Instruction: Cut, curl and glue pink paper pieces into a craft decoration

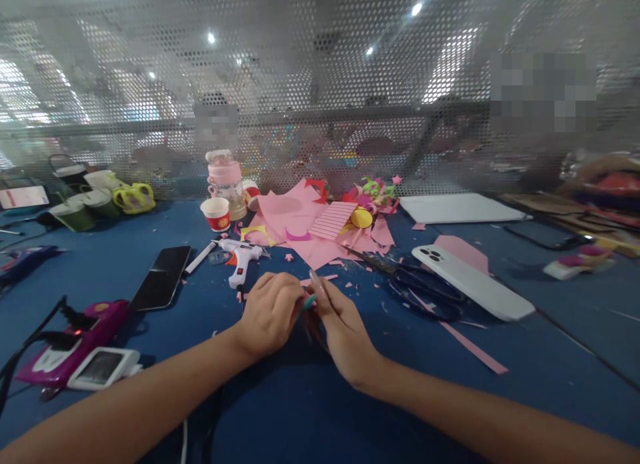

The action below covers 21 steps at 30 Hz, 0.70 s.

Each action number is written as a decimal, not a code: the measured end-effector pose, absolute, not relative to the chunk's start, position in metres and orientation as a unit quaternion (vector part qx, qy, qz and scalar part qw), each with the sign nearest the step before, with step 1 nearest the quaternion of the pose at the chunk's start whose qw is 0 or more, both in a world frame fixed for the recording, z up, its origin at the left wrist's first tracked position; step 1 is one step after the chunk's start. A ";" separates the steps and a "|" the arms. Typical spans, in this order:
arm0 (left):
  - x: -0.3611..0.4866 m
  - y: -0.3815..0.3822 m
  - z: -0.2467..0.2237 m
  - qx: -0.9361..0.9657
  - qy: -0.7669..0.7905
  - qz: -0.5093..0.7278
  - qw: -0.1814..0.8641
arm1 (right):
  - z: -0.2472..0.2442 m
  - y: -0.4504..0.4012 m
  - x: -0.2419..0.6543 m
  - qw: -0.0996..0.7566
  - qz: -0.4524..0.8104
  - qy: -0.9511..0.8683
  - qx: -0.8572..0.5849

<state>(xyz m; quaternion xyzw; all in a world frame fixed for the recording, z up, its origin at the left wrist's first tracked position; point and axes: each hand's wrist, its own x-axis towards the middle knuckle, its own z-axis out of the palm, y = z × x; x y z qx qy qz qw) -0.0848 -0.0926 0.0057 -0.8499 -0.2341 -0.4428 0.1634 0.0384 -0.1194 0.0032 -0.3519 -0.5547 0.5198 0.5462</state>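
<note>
My left hand (273, 312) is closed, its fingertips pressed toward my right hand (347, 334) in the middle of the table. The right thumb and fingers are pinched together, the thumb lying on top. Between both hands shows a small teal piece (309, 302), too small to name; what else the fingers hold is hidden. Just beyond the left hand lies a white glue gun (242, 261) with its cord running toward me. Behind the hands are sheets of pink paper (287, 214) and pink scraps. Large dark scissors (425, 287) rest beyond the right hand.
A purple power strip (93, 331), a black phone (163, 277) and a small white-framed device (104, 369) lie left. A paper cup (216, 214) and a bottle (226, 184) stand at the back. A white phone (473, 283) lies right. A perforated metal screen (320, 71) closes the far side.
</note>
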 end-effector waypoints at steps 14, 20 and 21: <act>-0.088 -0.088 0.003 -0.853 -0.240 -0.435 0.160 | 0.003 -0.108 0.049 0.535 0.563 -0.542 -0.320; -0.086 -0.089 0.006 -0.849 -0.250 -0.441 0.149 | 0.000 -0.103 0.052 0.506 0.604 -0.519 -0.330; -0.086 -0.089 0.006 -0.850 -0.254 -0.435 0.153 | 0.000 -0.103 0.053 0.507 0.605 -0.519 -0.330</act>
